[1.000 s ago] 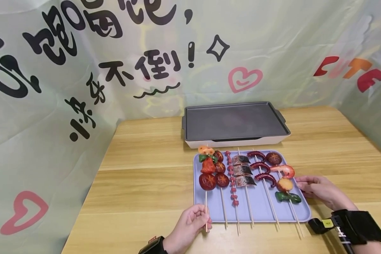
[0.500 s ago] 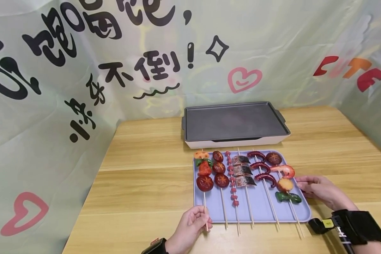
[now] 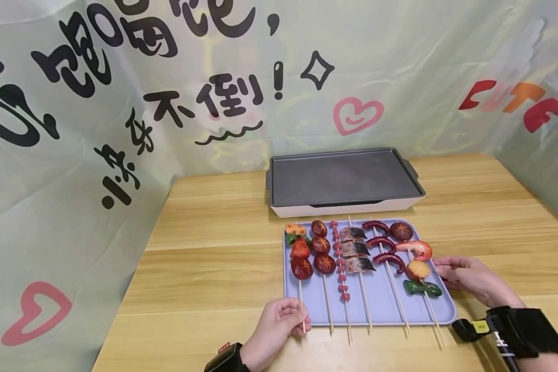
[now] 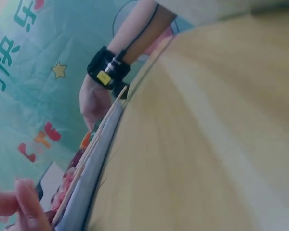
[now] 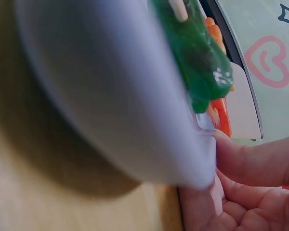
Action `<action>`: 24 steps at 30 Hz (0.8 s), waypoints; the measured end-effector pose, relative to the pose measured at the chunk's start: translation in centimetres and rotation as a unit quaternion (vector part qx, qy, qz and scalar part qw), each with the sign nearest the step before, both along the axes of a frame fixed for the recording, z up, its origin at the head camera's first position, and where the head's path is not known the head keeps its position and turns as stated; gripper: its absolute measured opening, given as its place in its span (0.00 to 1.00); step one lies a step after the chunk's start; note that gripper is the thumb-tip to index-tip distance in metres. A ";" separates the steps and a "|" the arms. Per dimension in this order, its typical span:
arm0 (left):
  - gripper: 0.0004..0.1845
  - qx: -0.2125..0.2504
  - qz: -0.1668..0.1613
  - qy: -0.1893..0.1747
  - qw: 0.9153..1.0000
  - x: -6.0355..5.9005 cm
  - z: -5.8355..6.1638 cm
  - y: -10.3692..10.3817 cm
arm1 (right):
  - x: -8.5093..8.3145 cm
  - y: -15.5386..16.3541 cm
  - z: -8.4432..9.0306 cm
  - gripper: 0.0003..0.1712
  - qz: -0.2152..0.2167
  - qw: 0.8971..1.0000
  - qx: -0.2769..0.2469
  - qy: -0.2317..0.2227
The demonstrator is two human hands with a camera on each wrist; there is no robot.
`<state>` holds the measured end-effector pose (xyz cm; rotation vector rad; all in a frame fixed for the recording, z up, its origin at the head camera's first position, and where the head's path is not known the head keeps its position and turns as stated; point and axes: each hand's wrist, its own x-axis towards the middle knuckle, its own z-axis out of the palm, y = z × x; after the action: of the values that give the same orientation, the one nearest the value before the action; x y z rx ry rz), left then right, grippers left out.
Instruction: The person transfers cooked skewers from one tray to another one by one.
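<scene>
The left hand point(image 3: 279, 324) lies nearest, at the near left corner of the tray point(image 3: 381, 299), its fingers curled and pinching the bare end of the leftmost skewer point(image 3: 300, 258). That skewer runs away from the grip, lying along the tray's left edge; its food, a mushroom slice nearest, then red, green and orange pieces, sits well beyond the fingers, near the tray's far left corner. In the left wrist view a fingertip point(image 4: 26, 197) shows beside the tray's rim and the sticks, blurred.

The right hand point(image 3: 469, 281) rests at the tray's right edge, thumb and fingers curled against the rim; the right wrist view shows the fingers point(image 5: 250, 159) touching the rim just beside a green pepper piece point(image 5: 195, 53). Whether they truly clamp it, I cannot tell for sure, but they pinch at it.

Five more skewers lie side by side on the tray: mushrooms, small sausage, fish, octopus, and one with shrimp.

Beyond the tray stands a dark griddle point(image 3: 344, 178) on the table point(image 3: 204, 268), and behind it a printed backdrop point(image 3: 121, 103).
</scene>
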<state>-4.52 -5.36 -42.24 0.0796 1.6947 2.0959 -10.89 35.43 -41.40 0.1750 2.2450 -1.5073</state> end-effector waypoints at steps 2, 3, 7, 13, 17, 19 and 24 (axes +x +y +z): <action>0.08 -0.019 -0.004 0.004 1.000 -0.2 0.1 -0.1 | 0.0 0.0 0.0 0.24 0.000 1.000 0.001 -0.001; 0.08 -0.028 -0.007 0.005 1.000 -0.4 0.1 -0.2 | 0.0 0.0 0.0 0.24 -0.002 1.000 0.003 -0.002; 0.08 -0.072 -0.036 0.028 0.996 -1.0 0.4 -0.5 | -0.1 0.0 0.0 0.24 -0.002 1.000 0.008 -0.003; 0.06 -0.129 -0.083 0.063 0.986 -1.9 0.8 -0.8 | 0.0 -0.1 0.0 0.24 -0.003 1.000 0.008 -0.001; 0.05 -0.170 -0.104 0.077 0.977 -2.3 1.1 -0.9 | 0.0 -0.1 0.0 0.25 0.000 1.000 0.009 0.001; 0.06 -0.190 -0.110 0.085 0.972 -2.5 1.2 -0.8 | 0.0 -0.1 0.0 0.25 -0.003 1.000 0.010 0.001; 0.07 -0.229 -0.114 0.104 0.961 -2.7 1.2 -0.6 | 0.0 0.0 0.1 0.25 -0.001 1.000 0.009 0.000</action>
<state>-7.17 -5.99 -41.07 0.3442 2.1397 1.5311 -10.91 35.38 -41.31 0.1840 2.2601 -1.4881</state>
